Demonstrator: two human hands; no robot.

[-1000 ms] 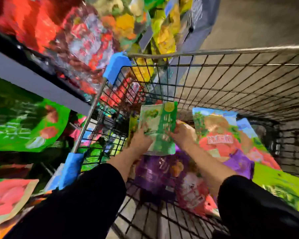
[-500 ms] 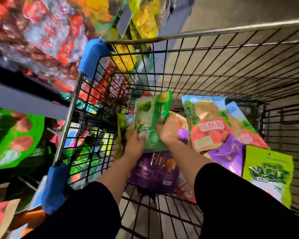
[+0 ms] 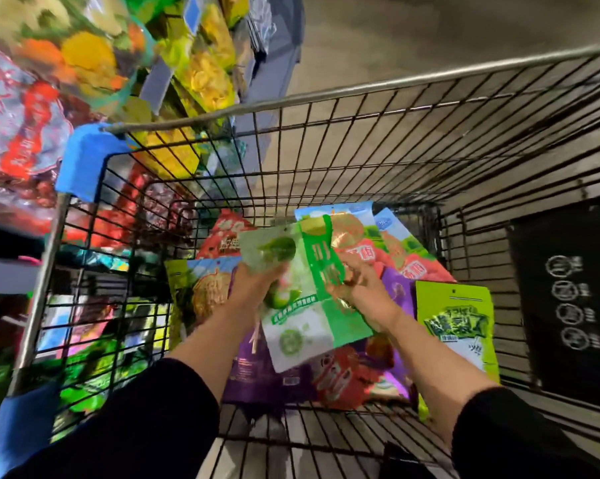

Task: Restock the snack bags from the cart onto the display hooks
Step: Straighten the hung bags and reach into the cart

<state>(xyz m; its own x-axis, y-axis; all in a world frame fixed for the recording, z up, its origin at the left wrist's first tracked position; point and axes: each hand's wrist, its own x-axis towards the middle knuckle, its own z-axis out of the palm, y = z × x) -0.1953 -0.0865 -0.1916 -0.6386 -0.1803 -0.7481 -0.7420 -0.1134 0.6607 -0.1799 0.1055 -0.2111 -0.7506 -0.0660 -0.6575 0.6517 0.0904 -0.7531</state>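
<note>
A green and white snack bag (image 3: 303, 305) hangs above the pile inside the wire cart (image 3: 378, 157). My left hand (image 3: 253, 288) grips its left edge. My right hand (image 3: 357, 292) pinches its right green side; the frame is blurred there. Under it lie several more bags: a purple one (image 3: 253, 368), red ones (image 3: 347, 378), a blue-topped one with red fruit (image 3: 354, 233) and a lime-green one (image 3: 457, 319) leaning at the right. Display bags (image 3: 84, 60) hang on the rack at the upper left.
The cart's rim (image 3: 360, 88) runs across the top, with blue corner guards (image 3: 84, 164). A dark sign panel (image 3: 568, 292) covers the cart's right wall. More hanging yellow bags (image 3: 208, 74) and shelf goods crowd the left side. Bare grey floor (image 3: 430, 32) lies beyond the cart.
Both hands have lifted the green and white bag higher above the pile, and it has tilted. The view has swung, showing more of the cart's right wall.
</note>
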